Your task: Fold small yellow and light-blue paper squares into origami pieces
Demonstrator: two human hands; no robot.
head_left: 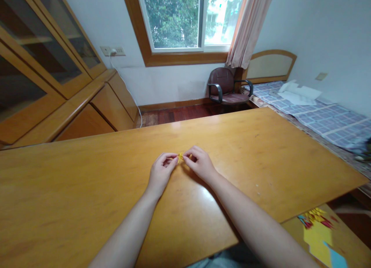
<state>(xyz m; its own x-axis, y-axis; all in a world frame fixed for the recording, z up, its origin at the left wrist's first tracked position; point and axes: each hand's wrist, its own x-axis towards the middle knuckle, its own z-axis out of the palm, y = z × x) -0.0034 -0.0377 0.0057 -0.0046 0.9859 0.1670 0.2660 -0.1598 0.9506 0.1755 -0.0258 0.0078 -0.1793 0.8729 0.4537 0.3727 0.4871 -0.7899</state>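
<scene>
Head view shows the left hand (161, 170) and right hand (199, 163) meeting fingertip to fingertip, both pinched on a small yellow paper piece (181, 156). It sits between the two grips, just above the wooden table (87, 190), mostly hidden by fingers.

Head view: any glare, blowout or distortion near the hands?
Head view: window blown out on its right side; soft sheen on the table near the wrists; wide-angle bowing of the table edges and cabinet; left hand and right hand sharp, pinching a yellow paper piece too small for detail.
</scene>
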